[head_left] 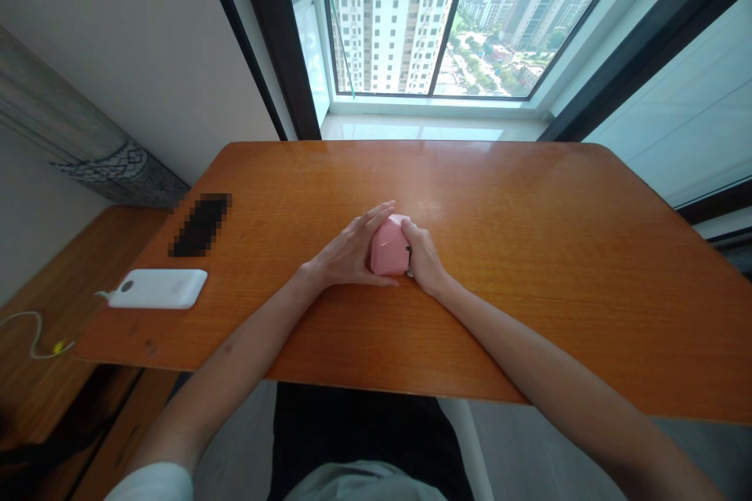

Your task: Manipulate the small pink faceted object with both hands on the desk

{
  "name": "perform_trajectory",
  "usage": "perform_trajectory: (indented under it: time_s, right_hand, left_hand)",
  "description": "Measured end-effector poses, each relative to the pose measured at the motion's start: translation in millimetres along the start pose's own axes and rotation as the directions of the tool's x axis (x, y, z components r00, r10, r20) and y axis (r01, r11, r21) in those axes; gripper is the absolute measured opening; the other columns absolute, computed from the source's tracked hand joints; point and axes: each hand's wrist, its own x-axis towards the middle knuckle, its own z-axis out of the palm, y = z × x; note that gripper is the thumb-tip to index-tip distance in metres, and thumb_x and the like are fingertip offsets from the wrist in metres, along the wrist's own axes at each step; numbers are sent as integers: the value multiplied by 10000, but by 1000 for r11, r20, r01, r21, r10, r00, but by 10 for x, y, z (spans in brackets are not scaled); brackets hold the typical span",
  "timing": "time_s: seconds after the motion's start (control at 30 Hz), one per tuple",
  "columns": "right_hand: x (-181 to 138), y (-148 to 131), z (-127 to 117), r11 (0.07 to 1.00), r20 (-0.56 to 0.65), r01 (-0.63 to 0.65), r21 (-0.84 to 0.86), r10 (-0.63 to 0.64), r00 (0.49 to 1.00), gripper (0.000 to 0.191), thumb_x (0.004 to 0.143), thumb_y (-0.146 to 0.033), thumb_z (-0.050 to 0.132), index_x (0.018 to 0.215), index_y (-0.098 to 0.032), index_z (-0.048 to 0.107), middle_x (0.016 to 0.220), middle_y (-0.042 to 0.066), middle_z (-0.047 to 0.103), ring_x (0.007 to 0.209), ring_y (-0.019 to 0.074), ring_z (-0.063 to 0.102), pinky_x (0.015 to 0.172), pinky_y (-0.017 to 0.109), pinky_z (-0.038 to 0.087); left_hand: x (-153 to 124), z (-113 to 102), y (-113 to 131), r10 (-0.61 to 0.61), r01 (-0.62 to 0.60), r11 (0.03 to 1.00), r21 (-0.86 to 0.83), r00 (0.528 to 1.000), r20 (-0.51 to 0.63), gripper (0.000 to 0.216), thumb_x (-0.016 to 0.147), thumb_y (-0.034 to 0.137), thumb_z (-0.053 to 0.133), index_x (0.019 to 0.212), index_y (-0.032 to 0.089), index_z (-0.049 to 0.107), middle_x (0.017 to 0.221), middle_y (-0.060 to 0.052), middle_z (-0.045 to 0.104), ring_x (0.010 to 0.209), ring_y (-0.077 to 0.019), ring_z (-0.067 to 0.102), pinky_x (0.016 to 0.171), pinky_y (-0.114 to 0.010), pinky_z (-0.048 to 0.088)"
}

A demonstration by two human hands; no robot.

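Observation:
A small pink box-like object stands on the orange wooden table, near its middle. My left hand lies against the object's left side, fingers wrapped over its top. My right hand grips its right side, fingers curled round the edge. Both hands rest on the tabletop. A small dark spot shows on the object's right edge, by my right fingers.
A white power bank with a white cable lies at the table's left edge. A dark flat blurred item lies behind it. A lower wooden surface adjoins on the left. A large window stands beyond the table.

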Motion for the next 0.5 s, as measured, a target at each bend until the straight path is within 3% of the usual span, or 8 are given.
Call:
perform_trajectory:
  time_s: [0.2,0.33,0.5]
  right_hand:
    - [22,80,1,1000,-35,28,0,-28,999,702,969,-858,447,670,-230,542,595,-7,512,537,134,404,508,288,319]
    - [-8,82,-10,994,-24,81,-77,-83,996,748,964,-901,383,662,-233,529,592,0,489,559,148,397,527,304,311]
    - [-49,-19,-8,956,21,179,-233,-179,984,757,954,-907,390,647,-227,520,591,1,478,579,147,405,554,308,323]
  left_hand:
    - [35,-34,112,-36,34,999,-31,997,-65,1205,697,649,989,1664,284,370,1579,-163,582,1427,-393,631,1226,-561,531]
    - [46,-39,161,-152,146,986,-81,986,-70,1160,674,647,982,1621,268,431,1508,-151,644,1313,-385,689,1145,-532,566]
    - [66,-39,192,-297,288,926,-243,955,2,870,902,784,712,1539,222,522,1361,-141,743,1173,-347,732,1071,-512,578]
